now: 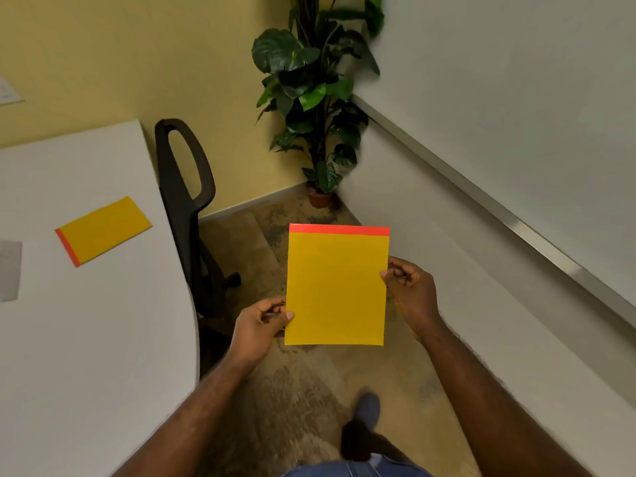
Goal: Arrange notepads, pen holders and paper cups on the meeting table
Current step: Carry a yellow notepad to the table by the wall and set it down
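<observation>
- The room is a small corner with pale yellow walls, a mottled brown floor (296,390) and a long white wall panel (516,80) with a metal ledge along the right.
- At the left stands the white meeting table with a curved edge (103,339); a yellow notepad with a red binding strip (103,230) lies flat on it, and a grey flat sheet (9,270), too cut off to identify, sits at the far left edge.
- Just beside the table's far edge stands a black office chair with an open loop backrest (182,187).
- The left hand (258,325) pinches the lower left edge of a second yellow notepad with a red top strip (337,287), thumb on its face.
- That pad is held upright over the floor, apart from the table.
- The right hand (409,287) grips the pad's right edge, fingers curled.
- Behind, in the corner, a tall green leafy plant in a terracotta pot (313,98) stands on the floor.
- Below, a dark shoe (366,407) is blurred.
</observation>
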`<state>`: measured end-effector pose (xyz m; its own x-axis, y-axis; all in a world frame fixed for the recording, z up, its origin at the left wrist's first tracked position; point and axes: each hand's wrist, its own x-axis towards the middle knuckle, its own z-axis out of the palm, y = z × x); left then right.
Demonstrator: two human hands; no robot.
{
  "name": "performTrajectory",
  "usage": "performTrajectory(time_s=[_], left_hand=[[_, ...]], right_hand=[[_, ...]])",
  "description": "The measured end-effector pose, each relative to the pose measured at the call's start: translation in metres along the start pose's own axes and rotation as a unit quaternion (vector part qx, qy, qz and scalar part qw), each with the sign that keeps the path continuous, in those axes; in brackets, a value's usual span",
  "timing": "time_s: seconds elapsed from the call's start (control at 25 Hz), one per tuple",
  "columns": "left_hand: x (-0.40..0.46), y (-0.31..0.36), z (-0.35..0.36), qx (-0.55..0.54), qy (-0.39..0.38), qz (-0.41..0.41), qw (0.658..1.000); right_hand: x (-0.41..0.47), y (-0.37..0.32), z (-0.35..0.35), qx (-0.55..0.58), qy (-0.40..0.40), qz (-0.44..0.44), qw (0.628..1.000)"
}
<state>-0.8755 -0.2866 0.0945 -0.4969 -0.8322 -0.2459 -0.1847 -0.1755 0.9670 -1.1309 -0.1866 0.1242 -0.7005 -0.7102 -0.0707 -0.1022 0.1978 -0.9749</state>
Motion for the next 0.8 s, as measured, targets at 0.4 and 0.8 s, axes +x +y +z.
performTrajectory(time_s=[0.4, 0.8], left_hand=[[0.201, 0.078, 0.013, 0.003, 0.156, 0.036, 0.987], [0.371, 0.146, -0.051, -0.009, 0.289, 0.056, 0.956]], right_hand=[[0.280, -0.055, 0.071, 0.004, -0.131, -0.055, 0.990], [0.492, -0.135, 0.217, 0.004, -0.236, -0.117, 0.965]])
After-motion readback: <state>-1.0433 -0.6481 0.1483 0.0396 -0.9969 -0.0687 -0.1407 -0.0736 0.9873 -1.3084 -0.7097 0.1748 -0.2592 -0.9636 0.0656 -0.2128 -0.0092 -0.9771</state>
